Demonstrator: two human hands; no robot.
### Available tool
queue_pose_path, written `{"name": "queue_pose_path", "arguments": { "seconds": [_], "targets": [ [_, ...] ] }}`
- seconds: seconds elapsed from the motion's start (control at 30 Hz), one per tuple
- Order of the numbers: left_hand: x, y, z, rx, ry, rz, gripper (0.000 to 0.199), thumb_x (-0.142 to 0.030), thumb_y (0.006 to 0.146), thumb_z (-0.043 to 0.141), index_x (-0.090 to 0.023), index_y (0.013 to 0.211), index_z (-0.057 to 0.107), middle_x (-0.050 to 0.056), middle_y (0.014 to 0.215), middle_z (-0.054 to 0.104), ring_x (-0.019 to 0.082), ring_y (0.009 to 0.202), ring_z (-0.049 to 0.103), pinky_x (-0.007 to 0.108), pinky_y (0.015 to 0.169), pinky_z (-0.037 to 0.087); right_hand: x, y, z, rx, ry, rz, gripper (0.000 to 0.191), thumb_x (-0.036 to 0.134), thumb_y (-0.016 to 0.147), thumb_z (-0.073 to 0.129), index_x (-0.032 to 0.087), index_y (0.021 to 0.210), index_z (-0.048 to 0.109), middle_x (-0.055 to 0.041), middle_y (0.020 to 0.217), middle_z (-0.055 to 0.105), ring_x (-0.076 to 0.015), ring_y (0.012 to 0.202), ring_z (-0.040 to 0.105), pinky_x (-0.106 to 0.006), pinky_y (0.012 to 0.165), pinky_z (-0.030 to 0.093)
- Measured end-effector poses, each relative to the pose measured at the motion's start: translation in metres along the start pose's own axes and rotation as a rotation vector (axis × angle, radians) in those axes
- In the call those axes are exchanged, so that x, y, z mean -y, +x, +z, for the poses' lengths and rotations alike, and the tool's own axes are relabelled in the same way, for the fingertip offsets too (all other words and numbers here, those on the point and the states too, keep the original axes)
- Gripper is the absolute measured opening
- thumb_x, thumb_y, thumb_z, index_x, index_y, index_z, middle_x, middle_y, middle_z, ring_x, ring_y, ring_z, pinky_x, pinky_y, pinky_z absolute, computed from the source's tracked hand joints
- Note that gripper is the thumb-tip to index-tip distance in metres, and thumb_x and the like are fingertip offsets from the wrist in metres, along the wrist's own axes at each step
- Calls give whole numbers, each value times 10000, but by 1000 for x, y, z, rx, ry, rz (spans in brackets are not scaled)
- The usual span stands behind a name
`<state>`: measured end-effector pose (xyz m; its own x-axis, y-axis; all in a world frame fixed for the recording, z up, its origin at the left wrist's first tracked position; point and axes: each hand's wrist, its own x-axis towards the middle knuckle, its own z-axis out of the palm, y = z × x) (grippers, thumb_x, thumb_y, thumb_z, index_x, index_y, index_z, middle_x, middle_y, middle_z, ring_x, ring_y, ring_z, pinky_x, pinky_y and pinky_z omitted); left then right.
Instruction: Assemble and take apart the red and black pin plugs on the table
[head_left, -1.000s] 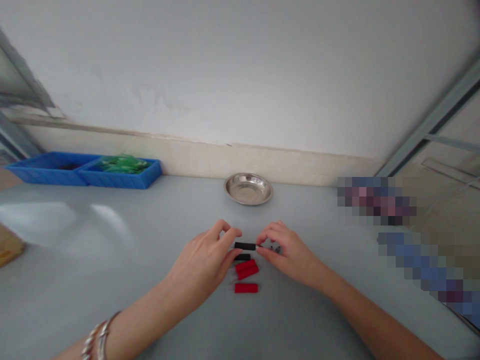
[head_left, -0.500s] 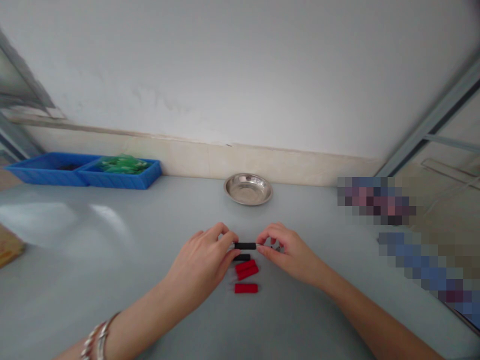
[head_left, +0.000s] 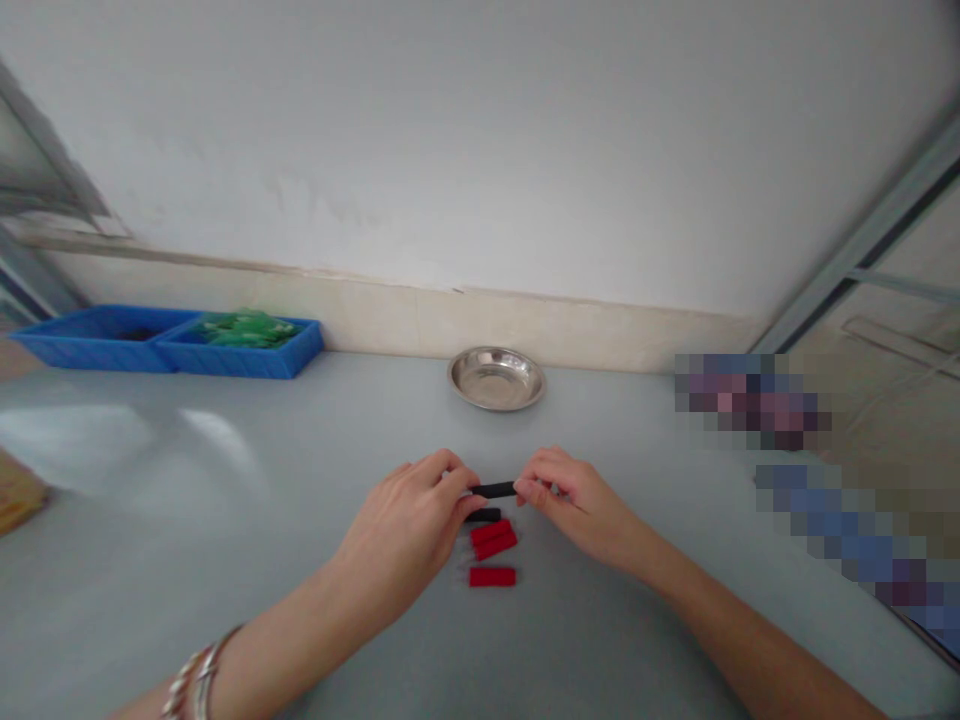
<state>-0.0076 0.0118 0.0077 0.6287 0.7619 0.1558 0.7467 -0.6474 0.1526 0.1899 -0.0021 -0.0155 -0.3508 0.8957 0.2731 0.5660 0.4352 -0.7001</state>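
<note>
**Two hands share one black sleeve above a small heap of parts**

Two sets of fingertips meet on a short black sleeve, held level just above the grey table. The left hand pinches its left end between thumb and forefinger; the right hand closes on its right end, so the piece spans the gap between them and neither end can turn freely. Something small seems tucked in the right fingers, too blurred to name.

Just near of the held piece lie a second black sleeve, a red pair touching each other, and one red sleeve slightly apart, all within easy reach. Farther back sits a steel dish, and at far left are blue bins, one holding green parts.
</note>
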Motion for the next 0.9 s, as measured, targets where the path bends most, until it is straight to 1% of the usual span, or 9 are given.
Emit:
{"name": "queue_pose_path", "arguments": {
  "seconds": [0.17,0.37,0.47,0.57,0.67,0.73,0.83,0.9],
  "targets": [
    [0,0,0,1,4,14,186,-198,909,426,-157,909,607,50,885,601,187,753,606,307,679,484,-1,1,0,1,-59,-48,320,300,920,392,151,683,548,-36,698,535,-163,731,487,-288,695,374],
    [1,1,1,4,-4,11,190,-186,910,422,-158,898,610,48,897,602,180,753,605,304,689,485,-1,0,2,-45,-103,-98,190,221,889,474,153,729,550,-20,705,529,-148,728,473,-270,692,365],
    [1,1,2,-1,7,7,189,-191,910,421,-158,899,607,48,893,601,178,754,605,295,685,486,-1,-1,2,-52,-101,-88,138,202,873,500,159,750,545,-17,720,537,-150,744,476,-268,698,371],
    [0,1,1,0,6,4,199,-198,914,411,-159,898,606,47,882,599,177,742,605,295,678,489,-1,-1,1,-57,-89,-59,97,234,854,539,163,787,545,-21,763,553,-152,764,485,-270,701,379],
    [0,1,1,6,-14,2,202,-198,915,407,-154,908,605,53,898,596,182,749,607,307,689,495,-1,-1,1,-61,-87,-42,159,316,849,549,162,806,549,-27,781,561,-158,770,488,-275,697,378],
    [0,1,1,2,-26,0,195,-193,912,413,-149,924,603,58,916,596,187,767,610,316,706,499,-1,-1,1,-60,-92,-41,239,355,882,486,160,761,550,-24,735,548,-158,747,482,-280,692,370],
    [0,2,1,-4,-32,-2,187,-184,907,419,-148,923,602,58,922,601,190,787,614,318,721,502,-2,0,2,-44,-90,-43,356,355,929,376,157,680,536,-22,678,518,-153,715,475,-278,679,363],
    [-1,2,1,-7,-28,0,184,-183,904,423,-150,913,603,54,915,603,189,780,616,316,715,504,-2,0,2,-47,-87,-44,366,339,932,369,159,651,521,-20,667,505,-150,704,470,-271,664,360]
  ]
}}
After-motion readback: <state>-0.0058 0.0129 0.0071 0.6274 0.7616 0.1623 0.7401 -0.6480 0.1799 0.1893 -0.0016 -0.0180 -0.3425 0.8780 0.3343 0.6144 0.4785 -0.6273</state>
